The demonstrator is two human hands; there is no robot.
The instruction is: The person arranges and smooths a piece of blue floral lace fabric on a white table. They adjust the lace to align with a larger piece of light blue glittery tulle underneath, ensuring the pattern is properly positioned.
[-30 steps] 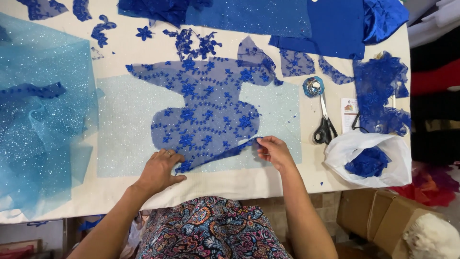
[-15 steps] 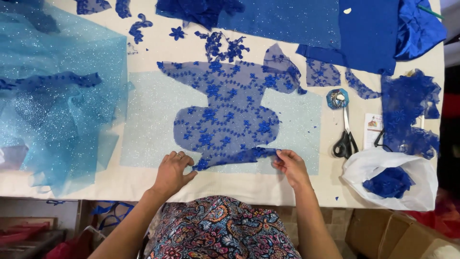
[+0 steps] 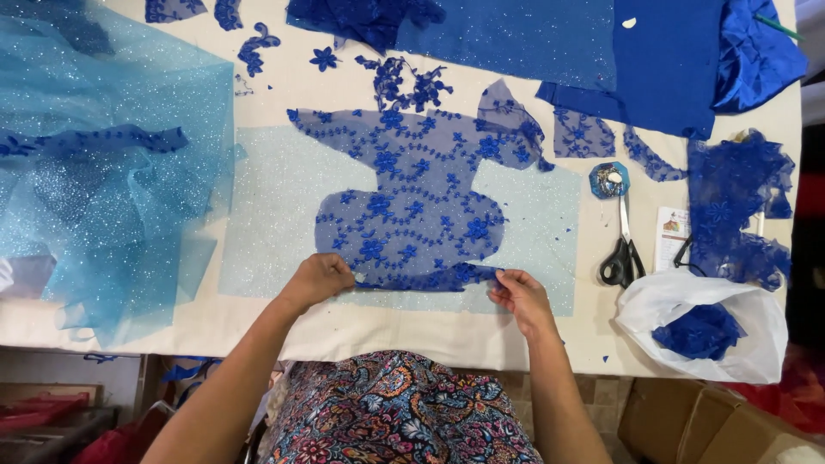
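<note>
A cream-covered work table (image 3: 284,82) fills the view, strewn with blue fabrics. At its near middle lies a cut piece of blue floral lace (image 3: 412,202), narrow at the waist and wide at top and bottom, spread flat on a pale blue glitter sheet (image 3: 275,215). The left hand (image 3: 320,279) grips the lace's folded lower edge at its left end, fingers curled in tight on the fabric; the right hand (image 3: 520,296) pinches the same edge at its right end between thumb and fingertips, so the hem runs taut between the two. To the right of the sheet, black-handled scissors (image 3: 623,249) lie with blades pointing away, their tips by a small round blue pincushion (image 3: 609,180). Farther right a white plastic bag (image 3: 730,331) holds lace scraps, with more dark lace (image 3: 739,206) heaped above it. A large crumpled light blue glitter tulle (image 3: 103,172) covers the table's left end, and dark blue cloth (image 3: 601,51) lies along the far edge.
</note>
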